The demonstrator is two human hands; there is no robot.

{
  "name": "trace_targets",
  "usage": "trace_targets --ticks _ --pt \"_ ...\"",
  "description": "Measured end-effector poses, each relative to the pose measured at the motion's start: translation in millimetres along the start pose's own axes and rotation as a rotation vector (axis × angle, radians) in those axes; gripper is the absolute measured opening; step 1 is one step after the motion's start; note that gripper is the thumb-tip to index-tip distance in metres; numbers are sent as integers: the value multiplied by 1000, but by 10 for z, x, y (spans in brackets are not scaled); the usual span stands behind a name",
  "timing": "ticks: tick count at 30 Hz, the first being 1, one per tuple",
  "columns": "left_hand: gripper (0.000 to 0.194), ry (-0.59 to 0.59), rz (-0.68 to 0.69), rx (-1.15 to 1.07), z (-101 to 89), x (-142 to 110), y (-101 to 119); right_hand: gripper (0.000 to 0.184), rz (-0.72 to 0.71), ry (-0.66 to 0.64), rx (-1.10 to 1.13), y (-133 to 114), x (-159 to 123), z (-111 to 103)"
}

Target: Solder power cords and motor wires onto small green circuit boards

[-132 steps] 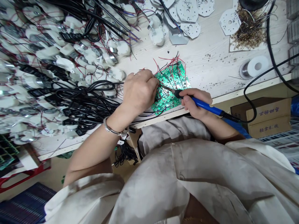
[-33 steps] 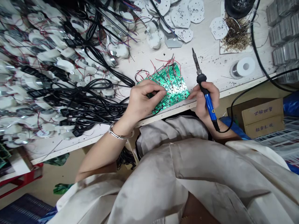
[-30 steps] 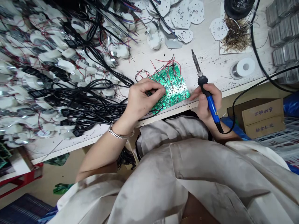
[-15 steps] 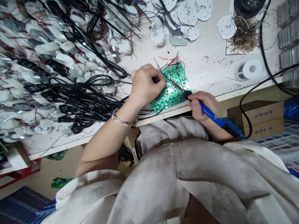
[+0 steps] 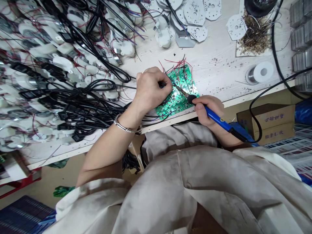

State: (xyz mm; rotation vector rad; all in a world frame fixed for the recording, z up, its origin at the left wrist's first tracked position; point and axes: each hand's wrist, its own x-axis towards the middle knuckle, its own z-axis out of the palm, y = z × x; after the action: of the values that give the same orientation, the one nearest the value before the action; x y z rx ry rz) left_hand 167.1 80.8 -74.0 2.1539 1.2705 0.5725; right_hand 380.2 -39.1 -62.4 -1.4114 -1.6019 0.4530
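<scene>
A green circuit board with red and black wires rising from its far edge lies near the front edge of the bench. My left hand rests over its left side, thumb and finger pinched on a thin black cable that runs in from the left. The cable's end is mostly hidden by the fingers. In my right hand is a soldering iron with a blue handle, held like a pen. Its metal tip slants up and left over the board, close to the left fingertips; whether it touches cannot be made out.
White motor units and bundled black cables crowd the left. White perforated plates lie at the back. To the right are a solder spool, a residue-covered pad and the iron's cord. Below stands a cardboard box.
The soldering iron and my right hand have shifted slightly left. My left hand keeps its pinch, with only a small shift in view.
</scene>
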Motion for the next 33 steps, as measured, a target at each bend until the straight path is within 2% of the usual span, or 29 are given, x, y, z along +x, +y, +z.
trace_targets --ticks 2,3,5,9,13,16,20,24,28,33 --pt "10 -1 -4 -1 8 -2 -7 18 -102 43 18 -9 24 24" --pt "9 -1 -6 -3 11 -3 -9 17 -105 54 39 -7 30 42" --pt "9 -4 -9 -6 12 -4 -11 19 -15 63 99 14 30 87" --pt "7 -21 -14 1 -1 -1 -9 35 122 89 170 88 -20 153" --pt "9 -18 -5 2 -3 3 -20 35 180 70 151 135 -132 93" --pt "11 -8 -4 10 7 6 -17 36 189 128 114 155 -213 21" --pt "8 -20 -51 21 -16 16 73 29 111 185 228 183 -215 12" --pt "6 -94 -146 43 -97 31 212 19 -27 259 378 251 -157 110" --pt "11 -138 -143 28 -170 51 269 19 -67 305 358 299 -132 178" --pt "9 -167 -97 35 -200 77 246 18 -160 320 302 234 -68 158"
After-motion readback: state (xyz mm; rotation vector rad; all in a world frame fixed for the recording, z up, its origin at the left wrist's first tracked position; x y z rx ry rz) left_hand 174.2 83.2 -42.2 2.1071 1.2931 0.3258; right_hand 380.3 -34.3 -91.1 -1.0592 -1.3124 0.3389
